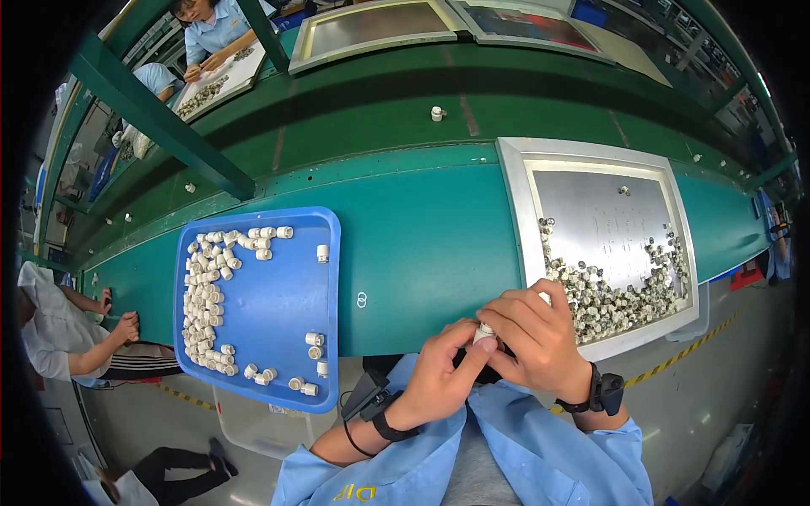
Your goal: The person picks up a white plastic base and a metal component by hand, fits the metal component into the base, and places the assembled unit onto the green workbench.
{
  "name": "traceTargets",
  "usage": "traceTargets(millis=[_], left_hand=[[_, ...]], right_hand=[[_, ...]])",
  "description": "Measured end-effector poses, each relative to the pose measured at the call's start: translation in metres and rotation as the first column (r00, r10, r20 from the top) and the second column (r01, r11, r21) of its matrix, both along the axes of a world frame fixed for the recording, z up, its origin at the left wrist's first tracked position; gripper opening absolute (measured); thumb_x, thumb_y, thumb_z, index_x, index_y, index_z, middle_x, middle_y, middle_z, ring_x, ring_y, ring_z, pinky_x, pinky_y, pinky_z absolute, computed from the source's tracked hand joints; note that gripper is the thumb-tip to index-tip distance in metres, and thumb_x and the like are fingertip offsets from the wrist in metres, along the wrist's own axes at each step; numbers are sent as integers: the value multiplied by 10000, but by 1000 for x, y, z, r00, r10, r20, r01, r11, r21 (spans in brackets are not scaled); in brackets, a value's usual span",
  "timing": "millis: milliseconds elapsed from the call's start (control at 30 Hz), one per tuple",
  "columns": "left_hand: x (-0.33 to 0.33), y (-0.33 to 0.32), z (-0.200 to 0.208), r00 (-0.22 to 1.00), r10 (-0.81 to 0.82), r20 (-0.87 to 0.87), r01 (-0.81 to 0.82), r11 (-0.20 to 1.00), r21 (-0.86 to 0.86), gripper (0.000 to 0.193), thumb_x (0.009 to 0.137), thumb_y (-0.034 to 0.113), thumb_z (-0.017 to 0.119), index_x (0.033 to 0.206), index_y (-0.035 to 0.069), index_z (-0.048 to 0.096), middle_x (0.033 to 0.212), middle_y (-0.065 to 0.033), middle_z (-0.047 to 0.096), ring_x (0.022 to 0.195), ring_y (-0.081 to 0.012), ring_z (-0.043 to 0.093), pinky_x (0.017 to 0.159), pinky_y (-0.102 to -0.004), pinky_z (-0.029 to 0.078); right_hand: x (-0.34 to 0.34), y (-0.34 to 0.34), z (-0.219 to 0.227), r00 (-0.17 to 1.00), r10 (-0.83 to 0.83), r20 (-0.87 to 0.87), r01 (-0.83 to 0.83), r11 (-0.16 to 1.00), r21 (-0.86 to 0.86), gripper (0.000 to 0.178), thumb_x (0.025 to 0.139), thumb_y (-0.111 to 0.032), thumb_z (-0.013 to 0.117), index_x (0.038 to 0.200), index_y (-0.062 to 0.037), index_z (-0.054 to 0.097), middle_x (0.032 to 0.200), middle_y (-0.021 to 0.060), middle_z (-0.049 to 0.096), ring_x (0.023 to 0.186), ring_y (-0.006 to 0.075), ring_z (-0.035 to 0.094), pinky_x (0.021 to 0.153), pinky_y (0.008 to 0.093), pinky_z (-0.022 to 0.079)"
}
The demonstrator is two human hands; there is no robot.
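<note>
In front of my body, my left hand [445, 371] pinches a small white cylindrical part [483, 332] between thumb and fingers. My right hand [536, 341] closes against the same part from the other side, its fingertips partly hiding it. Another small white piece [545, 298] shows at the right hand's curled fingers, by the metal-framed tray [513, 211]. That tray holds a heap of small metallic and cream parts [607, 304], thickest along its near side. To the left, a blue tray [278, 320] carries many white cylindrical parts [202, 308], mostly along its left side.
Two white rings [362, 299] lie on the green bench [422, 244] between the trays. A white part [437, 114] stands on the far conveyor [380, 126]. A green post [160, 118] rises at the back left. Co-workers sit across [221, 34] and at left [63, 325].
</note>
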State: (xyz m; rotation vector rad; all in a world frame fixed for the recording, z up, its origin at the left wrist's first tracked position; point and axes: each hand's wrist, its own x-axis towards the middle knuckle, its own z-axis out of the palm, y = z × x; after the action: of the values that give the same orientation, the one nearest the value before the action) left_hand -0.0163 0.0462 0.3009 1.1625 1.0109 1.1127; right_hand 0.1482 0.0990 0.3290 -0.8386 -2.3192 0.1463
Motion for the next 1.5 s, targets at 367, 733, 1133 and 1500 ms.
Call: traceTargets(millis=[367, 733, 1133, 1500], left_hand=[[6, 0, -14, 998, -8, 60, 10, 999, -31, 197, 1024, 167, 569, 995, -22, 618, 864, -63, 615, 786, -160, 489, 733, -301, 423], [25, 13, -30, 866, -204, 457, 249, 968, -38, 405, 1083, 296, 447, 1140, -75, 600, 1105, -143, 660, 1074, -213, 628, 955, -322, 487], [26, 11, -41, 807, -259, 530, 319, 948, -22, 456, 1079, 348, 432, 1145, -72, 594, 1118, -152, 642, 1083, -237, 603, 963, -361, 468], [-15, -66, -175, 891, -117, 438, 352, 788, -505, 295, 1090, 213, 432, 1150, -20, 602, 1074, -89, 641, 1032, -158, 599, 938, -305, 471]], right_hand=[[5, -4, -13, 998, -42, -50, 44, 998, 45, 309, 677, -142, 764, 957, -24, 707, 953, 76, 703, 863, 223, 673, 788, 382, 414], [33, 16, -41, 965, 18, -262, -12, 1000, 24, 373, 664, -199, 813, 997, -55, 726, 977, 65, 715, 860, 213, 684, 802, 390, 414], [37, 7, -57, 937, 43, -348, -62, 997, -42, 374, 702, -183, 832, 1037, -61, 719, 976, 62, 721, 839, 220, 694, 797, 384, 436], [9, -93, -207, 888, -118, -445, -133, 860, -493, 400, 767, -75, 794, 1138, 27, 683, 1085, 160, 685, 897, 289, 674, 773, 387, 523]])
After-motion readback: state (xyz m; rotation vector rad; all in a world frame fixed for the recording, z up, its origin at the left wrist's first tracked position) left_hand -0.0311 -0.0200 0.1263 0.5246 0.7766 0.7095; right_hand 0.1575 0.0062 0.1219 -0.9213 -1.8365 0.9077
